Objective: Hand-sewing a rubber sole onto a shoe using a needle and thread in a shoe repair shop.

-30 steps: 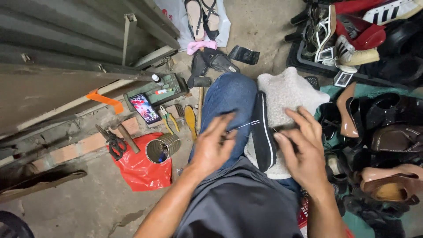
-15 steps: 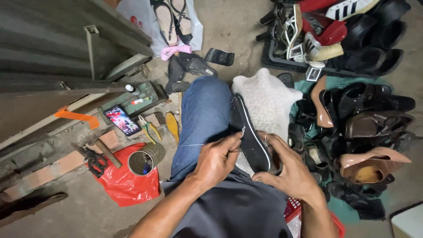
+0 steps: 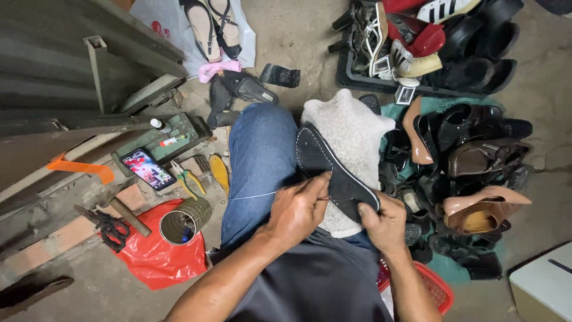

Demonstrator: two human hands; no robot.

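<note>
As hands grip it, the shoe sole (image 3: 333,173) runs diagonally.

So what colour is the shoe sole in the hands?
Black shoe sole, pale stitching along its edge; head view.

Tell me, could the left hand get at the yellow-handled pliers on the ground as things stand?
Probably not right away: the left hand is pinching thread at the black shoe sole. The pliers lie uncovered on that side, beyond the knee, so the path looks free once it lets go.
</note>
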